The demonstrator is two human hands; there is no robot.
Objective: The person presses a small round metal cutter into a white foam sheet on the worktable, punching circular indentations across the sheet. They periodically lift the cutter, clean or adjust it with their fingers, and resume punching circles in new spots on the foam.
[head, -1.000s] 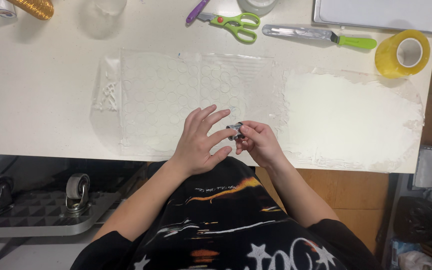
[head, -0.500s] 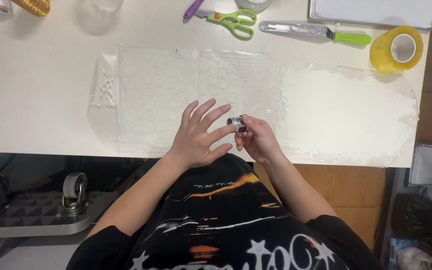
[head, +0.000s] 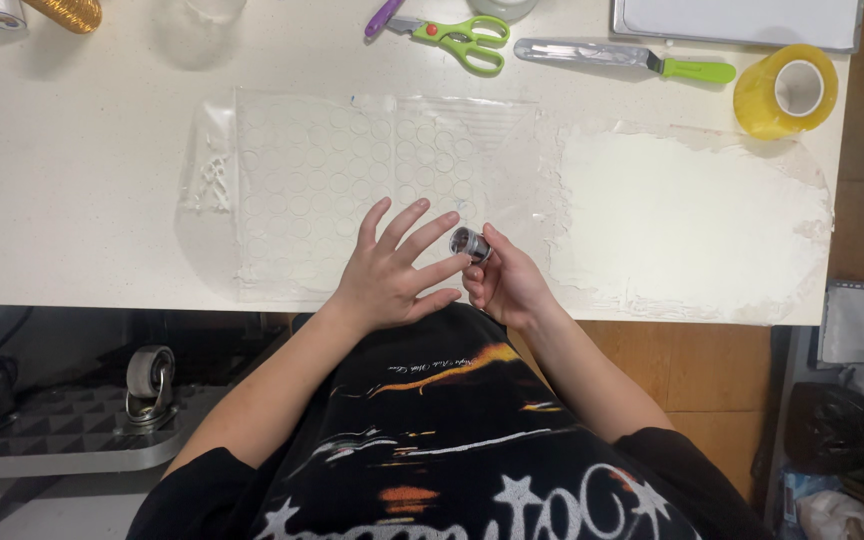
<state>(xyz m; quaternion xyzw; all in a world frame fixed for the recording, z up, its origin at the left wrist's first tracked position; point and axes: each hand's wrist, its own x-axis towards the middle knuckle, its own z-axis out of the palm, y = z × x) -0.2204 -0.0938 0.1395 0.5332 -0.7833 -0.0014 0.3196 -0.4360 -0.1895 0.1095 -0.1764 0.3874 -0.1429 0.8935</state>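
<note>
White counter (head: 72, 170) is filling most of my view, carrying everything within arm's reach. Across its middle a clear plastic sheet of round stickers (head: 352, 180) is lying flat, close to the near edge, which I take as the reason my hands are working right over it. To its right a rough white backing sheet (head: 692, 220) is spreading toward the right edge. Along the far side, out of the way, I am seeing a pale flat tray (head: 742, 18), a yellow tape roll (head: 787, 92) standing on its side, a metal blade with a green handle (head: 622, 58), and green scissors (head: 464, 40) lying closed beside a purple handle (head: 383, 16). A spool of gold thread (head: 64, 12) is sitting at the far left corner.

My left hand (head: 387, 275) is hovering with fingers spread apart, its fingertips touching the small jar. My right hand (head: 507, 285) is clamping that small clear jar with dark contents (head: 470, 243) between thumb and fingers, tilted toward the left hand, just above the sticker sheet. Any label on the jar is too small to tell.
</note>
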